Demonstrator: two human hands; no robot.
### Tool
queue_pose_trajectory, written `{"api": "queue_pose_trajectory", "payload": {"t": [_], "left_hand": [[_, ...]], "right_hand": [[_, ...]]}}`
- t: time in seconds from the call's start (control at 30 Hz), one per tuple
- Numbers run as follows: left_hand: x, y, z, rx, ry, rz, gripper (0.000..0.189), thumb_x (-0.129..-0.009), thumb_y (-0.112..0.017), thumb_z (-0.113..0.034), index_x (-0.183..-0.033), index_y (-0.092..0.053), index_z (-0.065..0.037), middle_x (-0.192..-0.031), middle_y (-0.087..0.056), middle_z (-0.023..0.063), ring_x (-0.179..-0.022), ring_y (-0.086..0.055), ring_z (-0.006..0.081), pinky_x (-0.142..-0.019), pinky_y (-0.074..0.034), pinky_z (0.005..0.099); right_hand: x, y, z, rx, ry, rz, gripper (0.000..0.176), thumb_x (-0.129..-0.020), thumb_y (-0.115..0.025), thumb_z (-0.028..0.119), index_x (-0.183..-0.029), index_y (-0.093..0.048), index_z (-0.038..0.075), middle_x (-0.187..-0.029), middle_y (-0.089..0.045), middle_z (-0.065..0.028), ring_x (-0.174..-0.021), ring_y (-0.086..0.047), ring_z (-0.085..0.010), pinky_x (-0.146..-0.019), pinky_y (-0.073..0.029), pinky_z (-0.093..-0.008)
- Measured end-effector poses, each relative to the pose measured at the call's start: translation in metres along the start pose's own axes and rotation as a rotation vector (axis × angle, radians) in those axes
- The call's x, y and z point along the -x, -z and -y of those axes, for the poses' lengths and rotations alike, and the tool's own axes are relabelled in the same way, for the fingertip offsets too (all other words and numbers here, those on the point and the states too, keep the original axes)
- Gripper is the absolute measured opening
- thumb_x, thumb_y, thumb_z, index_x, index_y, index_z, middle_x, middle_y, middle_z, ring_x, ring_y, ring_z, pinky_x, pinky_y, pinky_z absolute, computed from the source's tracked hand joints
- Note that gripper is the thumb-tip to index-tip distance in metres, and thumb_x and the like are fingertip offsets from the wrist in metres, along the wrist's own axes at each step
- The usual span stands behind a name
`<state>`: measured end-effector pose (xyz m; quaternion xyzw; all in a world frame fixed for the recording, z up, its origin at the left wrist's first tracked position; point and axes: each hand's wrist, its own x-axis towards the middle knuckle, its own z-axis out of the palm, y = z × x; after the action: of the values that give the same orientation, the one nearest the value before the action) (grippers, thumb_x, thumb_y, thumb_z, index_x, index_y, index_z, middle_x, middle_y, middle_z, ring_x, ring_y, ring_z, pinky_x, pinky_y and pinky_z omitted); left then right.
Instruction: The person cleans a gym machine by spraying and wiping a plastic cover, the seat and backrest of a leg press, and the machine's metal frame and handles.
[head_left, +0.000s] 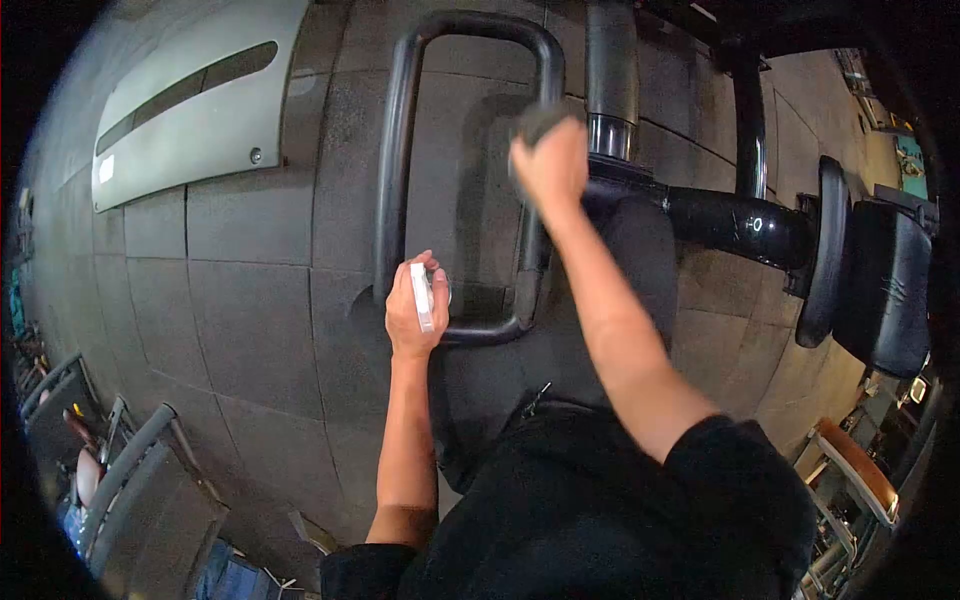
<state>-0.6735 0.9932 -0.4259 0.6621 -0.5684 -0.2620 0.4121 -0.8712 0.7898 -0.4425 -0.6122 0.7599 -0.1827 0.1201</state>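
Note:
My left hand (408, 312) is closed around a slim white object (422, 298) whose kind I cannot make out. It is beside the lower left part of a black padded tube frame (398, 150). My right hand (560, 165), smeared by motion, is closed on a dark cloth-like pad (540, 122). The pad lies over the right-hand bar of the frame, seemingly against it. Some of that bar is hidden behind the pad and hand.
A grey machine cover (205, 110) stands at the upper left. To the right are a thick black tube (740, 228) and black pads (880, 285). Dark tiles make up the floor (250, 340). Chair-like frames (150, 490) stand at lower left.

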Motion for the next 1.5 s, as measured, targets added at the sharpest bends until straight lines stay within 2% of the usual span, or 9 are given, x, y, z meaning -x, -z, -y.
{"api": "queue_pose_trajectory", "payload": {"t": [0.2,0.67,0.87,0.97,1.27,1.3,1.37,1.4,1.5], "left_hand": [[0.002,0.003,-0.007,0.008,0.027,0.020,0.027,-0.095,-0.064,0.001,-0.122,-0.065,0.006,-0.102,-0.072,0.0165,-0.094,-0.073,0.0273,-0.083,-0.057,0.0364],[0.002,-0.001,0.000,0.025,0.027,0.021,0.026,-0.098,-0.066,-0.003,-0.123,-0.065,0.004,-0.105,-0.072,0.0150,-0.096,-0.073,0.0242,-0.084,-0.057,0.0345],[-0.002,-0.001,-0.005,-0.003,0.028,-0.017,0.024,-0.099,-0.066,-0.007,-0.121,-0.066,0.003,-0.102,-0.074,0.0138,-0.094,-0.074,0.0242,-0.084,-0.058,0.0344],[-0.004,-0.004,0.001,0.009,-0.020,-0.068,0.023,-0.097,-0.068,-0.009,-0.116,-0.067,0.004,-0.098,-0.071,0.0165,-0.086,-0.074,0.0322,-0.073,-0.059,0.0395],[-0.059,-0.034,-0.028,0.116,0.066,-0.034,0.014,-0.096,-0.068,-0.012,-0.103,-0.066,0.000,-0.087,-0.069,0.0200,-0.081,-0.072,0.0374,-0.072,-0.055,0.0428],[-0.099,-0.053,-0.040,0.175,0.181,-0.003,0.017,-0.097,-0.071,-0.017,-0.102,-0.065,-0.002,-0.086,-0.070,0.0084,-0.078,-0.069,0.0155,-0.071,-0.053,0.0319],[-0.150,-0.075,-0.049,0.239,0.103,-0.025,0.017,-0.096,-0.070,-0.018,-0.098,-0.064,-0.002,-0.077,-0.067,0.0072,-0.069,-0.069,0.0156,-0.066,-0.052,0.0334],[-0.175,-0.086,-0.054,0.249,0.124,-0.011,0.022,-0.093,-0.068,-0.022,-0.094,-0.062,-0.001,-0.083,-0.070,0.0253,-0.082,-0.069,0.0474,-0.069,-0.053,0.0492],[-0.232,-0.110,-0.059,0.160,0.095,-0.033,0.024,-0.092,-0.068,-0.023,-0.093,-0.062,0.000,-0.085,-0.070,0.0270,-0.083,-0.069,0.0484,-0.071,-0.054,0.0496]], "right_hand": [[0.090,0.017,-0.003,0.035,-0.038,0.084,0.062,-0.084,-0.080,0.031,-0.117,-0.047,-0.010,-0.118,-0.053,-0.0297,-0.111,-0.056,-0.0455,-0.101,-0.046,-0.0526],[-0.195,-0.048,-0.015,0.106,0.442,-0.138,0.066,-0.077,-0.083,0.042,-0.105,-0.064,-0.015,-0.111,-0.068,-0.0345,-0.110,-0.066,-0.0493,-0.099,-0.053,-0.0499],[-0.024,-0.018,-0.010,-0.019,0.126,-0.152,0.060,-0.074,-0.086,0.037,-0.101,-0.057,-0.007,-0.111,-0.061,-0.0306,-0.110,-0.059,-0.0444,-0.096,-0.048,-0.0511],[0.079,0.009,-0.017,-0.044,0.133,-0.037,0.076,-0.079,-0.083,0.028,-0.129,-0.045,-0.016,-0.118,-0.053,-0.0319,-0.116,-0.052,-0.0475,-0.104,-0.043,-0.0522],[0.035,0.001,-0.011,-0.009,0.086,0.011,0.065,-0.081,-0.084,0.029,-0.117,-0.048,-0.012,-0.118,-0.054,-0.0288,-0.115,-0.056,-0.0437,-0.101,-0.048,-0.0493],[0.019,-0.003,-0.006,-0.033,0.106,-0.001,0.065,-0.081,-0.084,0.029,-0.117,-0.048,-0.012,-0.118,-0.054,-0.0288,-0.115,-0.056,-0.0437,-0.101,-0.048,-0.0493],[0.001,-0.005,-0.006,-0.055,0.021,0.022,0.065,-0.080,-0.084,0.031,-0.115,-0.049,-0.011,-0.118,-0.055,-0.0282,-0.115,-0.056,-0.0434,-0.101,-0.048,-0.0490],[0.002,-0.003,-0.007,-0.064,0.043,0.011,0.064,-0.078,-0.086,0.029,-0.114,-0.049,-0.009,-0.118,-0.055,-0.0272,-0.114,-0.056,-0.0435,-0.100,-0.048,-0.0490],[0.006,0.003,-0.001,-0.058,0.030,0.002,0.063,-0.076,-0.087,0.027,-0.113,-0.048,-0.008,-0.116,-0.055,-0.0257,-0.113,-0.056,-0.0439,-0.099,-0.048,-0.0494]]}}
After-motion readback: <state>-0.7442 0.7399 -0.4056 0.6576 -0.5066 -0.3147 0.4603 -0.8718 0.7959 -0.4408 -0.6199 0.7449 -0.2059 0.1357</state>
